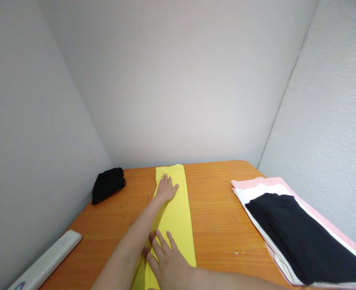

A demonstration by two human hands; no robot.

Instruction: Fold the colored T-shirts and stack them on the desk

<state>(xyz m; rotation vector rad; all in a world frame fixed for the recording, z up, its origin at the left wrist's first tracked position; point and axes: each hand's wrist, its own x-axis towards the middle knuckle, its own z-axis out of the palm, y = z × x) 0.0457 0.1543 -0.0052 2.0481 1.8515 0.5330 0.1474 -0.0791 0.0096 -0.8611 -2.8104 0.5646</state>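
Observation:
A long yellow folded garment (pixel 180 219) lies lengthwise down the middle of the table, its far end close to the back edge. My left hand (pixel 166 188) rests palm down on the upper part of the cloth, fingers stretched out and thumb apart. Nearer to me, my right hand (pixel 169 257) is laid on the lower part with its fingers spread. Neither hand grips anything. Small wrinkles show at the cloth's far end, and my forearms hide part of its left side and near end.
The wooden table (pixel 217 209) meets walls at the back and sides. A black bundle of cloth (pixel 108 185) sits at the back left. A long white object (pixel 49 257) lies front left. On the right, folded black cloth (pixel 301 233) tops white and pink cloth (pixel 274 181).

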